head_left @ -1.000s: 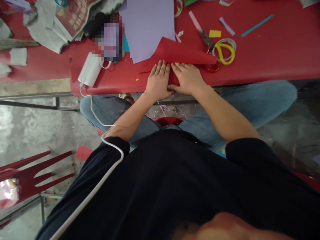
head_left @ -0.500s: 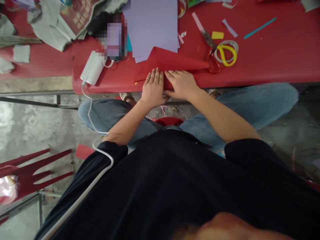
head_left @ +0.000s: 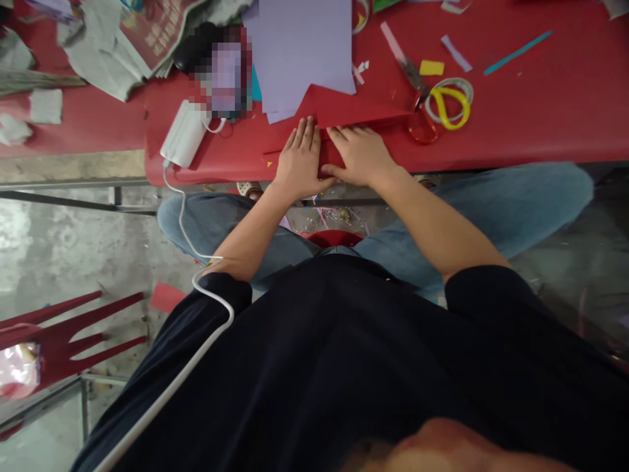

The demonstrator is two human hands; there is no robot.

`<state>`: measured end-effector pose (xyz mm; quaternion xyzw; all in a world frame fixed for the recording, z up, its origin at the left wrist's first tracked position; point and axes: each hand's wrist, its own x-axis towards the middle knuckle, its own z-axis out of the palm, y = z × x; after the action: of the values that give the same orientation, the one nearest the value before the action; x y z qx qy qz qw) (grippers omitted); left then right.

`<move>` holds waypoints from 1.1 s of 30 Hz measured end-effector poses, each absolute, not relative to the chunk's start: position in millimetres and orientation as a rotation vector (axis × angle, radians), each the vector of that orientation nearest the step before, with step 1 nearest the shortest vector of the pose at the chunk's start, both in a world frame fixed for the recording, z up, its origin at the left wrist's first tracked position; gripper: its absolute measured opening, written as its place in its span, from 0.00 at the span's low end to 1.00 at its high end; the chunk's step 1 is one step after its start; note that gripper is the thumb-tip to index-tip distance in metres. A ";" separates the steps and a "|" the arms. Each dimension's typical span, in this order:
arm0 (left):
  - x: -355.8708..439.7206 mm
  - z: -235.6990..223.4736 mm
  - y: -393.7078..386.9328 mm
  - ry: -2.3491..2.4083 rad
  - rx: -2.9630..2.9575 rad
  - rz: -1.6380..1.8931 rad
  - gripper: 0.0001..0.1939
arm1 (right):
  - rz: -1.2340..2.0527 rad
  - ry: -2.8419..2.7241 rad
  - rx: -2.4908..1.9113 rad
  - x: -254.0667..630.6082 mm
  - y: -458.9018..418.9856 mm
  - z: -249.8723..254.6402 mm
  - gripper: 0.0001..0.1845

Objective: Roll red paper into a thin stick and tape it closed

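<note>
A sheet of red paper [head_left: 344,105], partly folded, lies at the near edge of the red table, its far part rising a little. My left hand [head_left: 298,160] rests flat on its left part, fingers stretched forward. Beside it my right hand [head_left: 361,154] also presses flat on the paper, fingers extended and pointing away to the left. The two thumbs come close together near the table edge. Just right of the paper are scissors [head_left: 449,108] with yellow and orange handles, partly over a white ring-shaped roll. Paper under my palms is hidden.
Purple sheets [head_left: 304,52] lie beyond the red paper. A white power bank [head_left: 184,134] with a cable running to me sits on the left. Torn newspaper [head_left: 105,49] covers the far left. A blue strip [head_left: 518,52] and a yellow scrap [head_left: 431,67] lie at the right.
Both hands have slid slightly forward on the red paper, away from me. The paper's raised far part has shifted a little farther off, and the view has drifted slightly.
</note>
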<state>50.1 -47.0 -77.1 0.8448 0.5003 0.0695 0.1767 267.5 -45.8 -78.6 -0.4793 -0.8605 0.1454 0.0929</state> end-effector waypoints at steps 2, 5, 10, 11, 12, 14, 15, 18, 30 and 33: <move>49.1 -77.1 -42.9 1.398 2.368 0.203 0.65 | 0.427 -2.531 -1.429 271.9 -48.2 -80.1 0.53; 48.5 -78.5 -38.6 1.394 2.343 0.220 0.65 | 0.442 -2.532 -1.388 277.4 -47.5 -80.8 0.50; 50.3 -78.8 -44.9 1.410 2.336 0.244 0.63 | 0.536 -2.536 -1.358 278.9 -35.2 -77.4 0.57; 51.0 -78.1 -46.7 1.407 2.327 0.249 0.62 | 0.560 -2.533 -1.357 278.6 -32.1 -77.1 0.59; 51.7 -77.3 -47.9 1.400 2.315 0.254 0.62 | 0.585 -2.526 -1.358 278.3 -29.0 -77.1 0.61; 53.0 -74.9 -47.7 1.386 2.287 0.250 0.62 | 0.630 -2.509 -1.362 278.0 -23.5 -77.9 0.62; 53.6 -73.5 -46.5 1.384 2.276 0.236 0.62 | 0.645 -2.501 -1.365 277.9 -21.3 -78.4 0.61; 55.3 -70.1 -42.2 1.407 2.276 0.184 0.63 | 0.656 -2.492 -1.364 278.0 -19.3 -78.8 0.61; 39.4 -67.3 -84.6 1.492 2.417 0.232 0.52 | 0.504 -2.600 -1.377 264.7 -62.9 -70.4 0.59; 32.7 -64.7 -96.1 1.518 2.419 0.185 0.52 | 0.486 -2.598 -1.400 255.1 -75.5 -69.3 0.59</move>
<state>32.7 -96.1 -64.7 0.8371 0.5251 0.0640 0.1393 255.1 -75.5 -69.3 -0.4669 -0.8661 0.1621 0.0753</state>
